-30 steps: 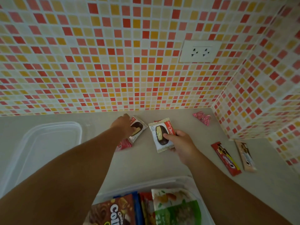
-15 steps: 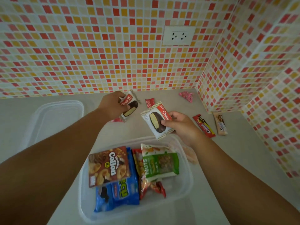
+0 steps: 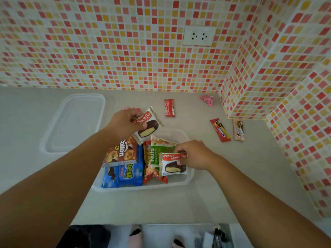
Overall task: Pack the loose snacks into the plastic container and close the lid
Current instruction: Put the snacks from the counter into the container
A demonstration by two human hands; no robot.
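Observation:
A clear plastic container sits in the middle of the counter, holding a brown Collon box, a blue biscuit pack, a green nuts bag and a red-orange packet. My right hand grips a Choco Pie packet low inside the container, over the nuts bag. My left hand holds a second Choco Pie packet above the container's far edge. The clear lid lies flat to the left.
Loose snacks remain on the counter: a small red wafer, a pink packet by the tiled corner, a red cookie bar, a beige bar, a pink packet edge behind my left hand. The counter's front edge runs below.
Both hands moved toward me with their Choco Pie packets. The right packet went down into the container; the left one now hovers over its far edge. The camera tilted down.

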